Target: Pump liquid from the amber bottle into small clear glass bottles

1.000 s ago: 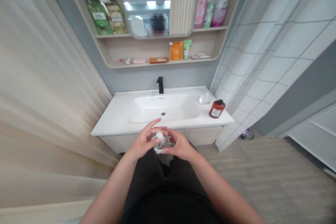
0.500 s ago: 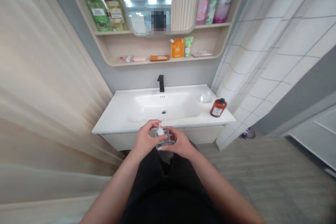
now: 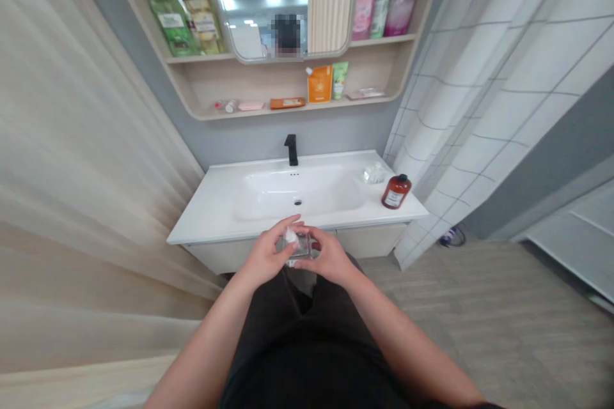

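Note:
In front of the basin's near edge, my right hand (image 3: 329, 255) grips a small clear square container (image 3: 302, 245) from its right side, thumb low and fingers behind. My left hand (image 3: 268, 252) is at the container's left side, its thumb closed on a small white piece (image 3: 291, 238). That piece sits at the container's top left; its exact kind is too small to tell. The fingers of my left hand reach over the far side of the container and partly hide it.
Behind my hands is a white washbasin (image 3: 206, 204) with a black faucet (image 3: 291, 150). On its right stand a brown bottle (image 3: 396, 192) and a crumpled clear wrapper (image 3: 373, 172). Above hangs a mirrored shelf unit (image 3: 201, 116) with toiletries. A beige curtain (image 3: 96, 172) hangs at left.
My left fingers have stretched further over the container, and the white piece has tipped from upright to lower against it. The view has shifted slightly.

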Demonstrator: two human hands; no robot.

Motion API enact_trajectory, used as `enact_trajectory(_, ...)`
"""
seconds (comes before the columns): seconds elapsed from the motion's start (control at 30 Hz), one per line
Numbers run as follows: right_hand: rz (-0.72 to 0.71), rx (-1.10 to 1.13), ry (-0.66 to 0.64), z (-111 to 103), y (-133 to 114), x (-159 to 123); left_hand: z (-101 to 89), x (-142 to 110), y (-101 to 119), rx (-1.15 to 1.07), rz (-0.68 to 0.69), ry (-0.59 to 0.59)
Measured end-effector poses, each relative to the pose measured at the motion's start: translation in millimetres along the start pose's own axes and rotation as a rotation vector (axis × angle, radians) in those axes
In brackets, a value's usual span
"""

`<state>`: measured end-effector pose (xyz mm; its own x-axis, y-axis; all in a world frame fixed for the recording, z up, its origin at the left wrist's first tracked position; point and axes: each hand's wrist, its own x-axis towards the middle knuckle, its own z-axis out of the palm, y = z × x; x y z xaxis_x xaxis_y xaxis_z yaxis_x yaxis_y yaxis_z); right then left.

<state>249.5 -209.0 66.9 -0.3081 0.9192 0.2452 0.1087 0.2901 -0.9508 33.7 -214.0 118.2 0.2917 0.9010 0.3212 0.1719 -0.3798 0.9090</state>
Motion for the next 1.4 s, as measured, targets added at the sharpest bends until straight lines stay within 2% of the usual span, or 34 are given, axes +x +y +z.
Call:
enact_trajectory(0.13, 0.006, 0.01, 0.013, 0.1, -0.5, -2.9, 7.6, 0.7, -6.8, 0.049, -0.03, 0.212)
enact_trajectory(0.17, 0.008, 0.018, 0.011, 0.3, -0.8, -3.3, 9.0, 0.7, -7.3, 0.057, -0.025, 0.221)
enact_trajectory(0.3, 0.01, 0.033, 0.0, 0.1, -1.3, -3.8, 5.0, -1.1, -4.8, 0.012, -0.007, 0.066)
enact_trajectory(0.47, 0.024, 0.012, 0.021, -2.6, 0.5, -4.6, -14.1, -0.7, 13.0, 0.079, 0.013, 0.17)
enact_trajectory(0.57, 0.025, 0.015, 0.025, -2.7, 1.8, -4.2, -22.4, 2.4, 29.0, 0.187, 0.046, 0.145)
enact_trajectory(0.7, 0.035, 0.004, 0.022, -2.5, 1.9, -3.6, -24.8, 5.9, 37.7, 0.181, 0.041, 0.148)
enact_trajectory(1.13, 0.029, 0.017, 0.013, -3.1, 2.7, -0.7, -27.7, 2.0, 29.0, 0.108, -0.006, 0.207)
enact_trajectory(1.23, 0.03, 0.024, 0.007, -1.3, 7.3, 0.3, -32.5, -2.0, 15.4, 0.049, -0.034, 0.24)
enact_trajectory(1.4, 0.05, 0.045, 0.01, 5.1, 22.9, 3.6, -44.9, -13.3, -17.5, -0.119, -0.087, 0.398)
